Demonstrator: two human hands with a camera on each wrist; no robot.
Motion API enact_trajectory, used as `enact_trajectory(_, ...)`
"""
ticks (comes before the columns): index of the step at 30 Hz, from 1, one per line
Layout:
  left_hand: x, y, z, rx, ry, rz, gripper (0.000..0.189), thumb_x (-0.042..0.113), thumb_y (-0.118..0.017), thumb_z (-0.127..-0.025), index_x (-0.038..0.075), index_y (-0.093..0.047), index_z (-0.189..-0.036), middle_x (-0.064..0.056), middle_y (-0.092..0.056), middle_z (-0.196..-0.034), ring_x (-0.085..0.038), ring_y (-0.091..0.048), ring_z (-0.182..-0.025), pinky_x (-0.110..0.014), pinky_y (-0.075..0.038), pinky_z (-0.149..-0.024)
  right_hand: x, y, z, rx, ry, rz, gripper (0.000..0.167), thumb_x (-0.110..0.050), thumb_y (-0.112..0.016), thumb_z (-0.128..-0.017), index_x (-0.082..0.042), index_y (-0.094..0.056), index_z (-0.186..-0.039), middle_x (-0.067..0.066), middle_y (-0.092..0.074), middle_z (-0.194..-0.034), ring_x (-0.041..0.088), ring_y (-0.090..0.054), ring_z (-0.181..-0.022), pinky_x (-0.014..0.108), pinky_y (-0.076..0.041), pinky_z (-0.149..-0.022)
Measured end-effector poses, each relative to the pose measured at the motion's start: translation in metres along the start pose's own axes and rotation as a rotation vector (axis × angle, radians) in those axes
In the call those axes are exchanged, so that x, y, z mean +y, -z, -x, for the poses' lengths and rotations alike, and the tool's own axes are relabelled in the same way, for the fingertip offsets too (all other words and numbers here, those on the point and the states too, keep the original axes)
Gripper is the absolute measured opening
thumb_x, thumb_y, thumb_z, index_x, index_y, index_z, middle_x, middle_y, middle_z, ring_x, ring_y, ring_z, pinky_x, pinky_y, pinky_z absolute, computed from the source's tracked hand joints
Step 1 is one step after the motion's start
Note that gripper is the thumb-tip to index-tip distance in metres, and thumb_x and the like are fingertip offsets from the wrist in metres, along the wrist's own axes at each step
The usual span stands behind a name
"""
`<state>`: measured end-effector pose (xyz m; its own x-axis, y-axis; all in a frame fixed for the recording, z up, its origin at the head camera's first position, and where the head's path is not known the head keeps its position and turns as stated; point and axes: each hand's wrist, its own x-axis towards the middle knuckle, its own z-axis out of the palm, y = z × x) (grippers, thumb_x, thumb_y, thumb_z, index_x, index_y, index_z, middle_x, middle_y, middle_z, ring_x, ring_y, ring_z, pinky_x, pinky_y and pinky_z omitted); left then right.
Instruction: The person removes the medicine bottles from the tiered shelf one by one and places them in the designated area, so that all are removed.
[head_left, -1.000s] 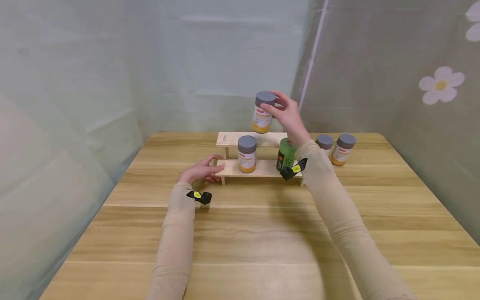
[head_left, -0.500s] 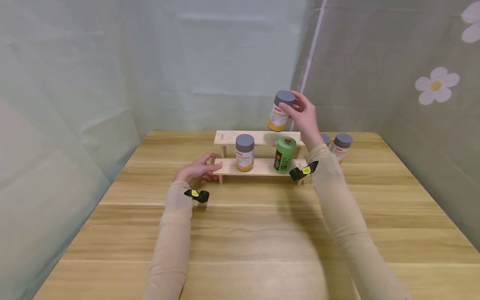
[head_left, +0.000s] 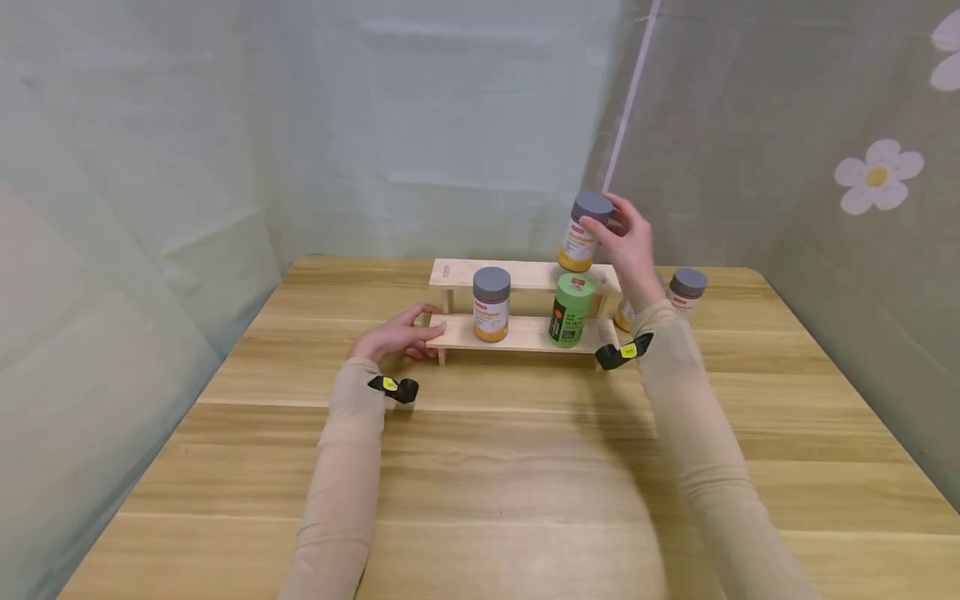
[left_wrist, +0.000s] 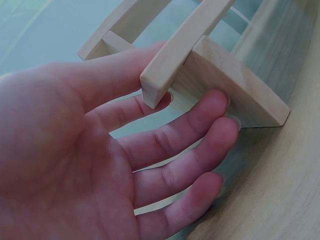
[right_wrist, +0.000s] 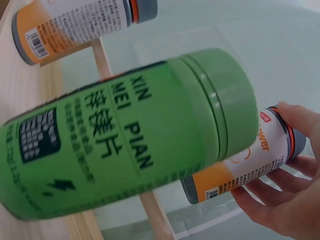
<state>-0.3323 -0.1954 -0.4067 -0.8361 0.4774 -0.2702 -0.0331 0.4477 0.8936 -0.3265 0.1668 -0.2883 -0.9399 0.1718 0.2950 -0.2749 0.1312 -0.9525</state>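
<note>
The rack (head_left: 528, 273) is gripped by the left hand (head_left: 397, 337), seemingly for steadiness, while a jar (head_left: 577, 239) is held near its lid (head_left: 592, 205) by the right hand (head_left: 630, 247), its base (head_left: 573, 262) free.

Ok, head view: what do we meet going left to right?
Left hand, grey-lidded white-and-orange jar on the lower wooden shelf, green cylindrical jar, right hand, rightmost grey-lidded jar, yellow-centred white flower.

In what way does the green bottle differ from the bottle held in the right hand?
The green bottle stands on the lower shelf, while the held bottle is in the right hand. The green bottle is mostly green, lid included; the held bottle has a grey lid and white-orange label. Both are cylindrical, with printed labels.
</note>
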Motion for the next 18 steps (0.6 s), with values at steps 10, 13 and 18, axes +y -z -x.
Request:
enact_trajectory(10, -0.003, -0.002, 0.000, 0.005, 0.003, -0.002, 0.056, 0.034, -0.052, -0.100, 0.010, -0.026, -0.145, -0.011, -0.066, -0.101, -0.013, -0.065, -0.079, -0.028, -0.052, -0.075, 0.002, 0.014, 0.008, 0.028, 0.000, 0.072, 0.055, -0.028, -0.070, -0.089, -0.019, -0.049, -0.139, 0.011, -0.050, -0.143, 0.022, -0.052, -0.124, 0.038, -0.043, -0.106)
enact_trajectory(13, -0.002, -0.003, 0.001, 0.005, 0.003, -0.002, 0.056, 0.033, -0.052, -0.100, 0.010, -0.026, -0.144, -0.010, -0.067, -0.100, -0.013, -0.065, -0.079, -0.028, -0.052, -0.075, 0.001, 0.020, 0.012, 0.042, 0.002, 0.065, 0.055, -0.029, -0.071, -0.089, -0.020, -0.050, -0.139, 0.009, -0.051, -0.141, 0.020, -0.052, -0.122, 0.038, -0.043, -0.106)
enact_trajectory(18, -0.001, -0.002, 0.003, 0.006, 0.011, -0.007, 0.056, 0.034, -0.051, -0.100, 0.011, -0.026, -0.145, -0.013, -0.067, -0.104, -0.013, -0.065, -0.080, -0.029, -0.053, -0.076, 0.003, 0.030, 0.019, 0.056, 0.009, 0.031, 0.054, -0.028, -0.072, -0.087, -0.022, -0.051, -0.137, 0.005, -0.053, -0.136, 0.017, -0.052, -0.119, 0.036, -0.041, -0.104)
